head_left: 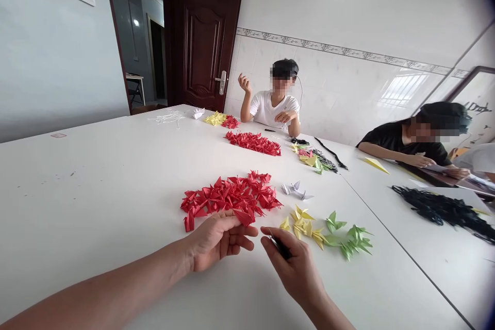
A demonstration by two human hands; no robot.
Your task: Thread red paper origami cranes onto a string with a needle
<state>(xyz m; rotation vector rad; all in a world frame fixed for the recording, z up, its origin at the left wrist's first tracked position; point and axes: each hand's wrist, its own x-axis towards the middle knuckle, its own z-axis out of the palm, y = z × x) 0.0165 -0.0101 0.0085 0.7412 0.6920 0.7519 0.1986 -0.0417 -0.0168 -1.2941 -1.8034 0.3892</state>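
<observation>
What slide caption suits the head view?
Left hand holds a red paper crane, right hand a dark object, near heaped red cranes on a white table.

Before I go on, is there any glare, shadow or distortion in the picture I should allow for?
Head view: a window reflection glares on the wall tiles; soft shadow greys the white tabletop below the left hand; the picture's right corners darken; the door leans, tilted or distorted; the dark object in the right hand shows little detail.
</observation>
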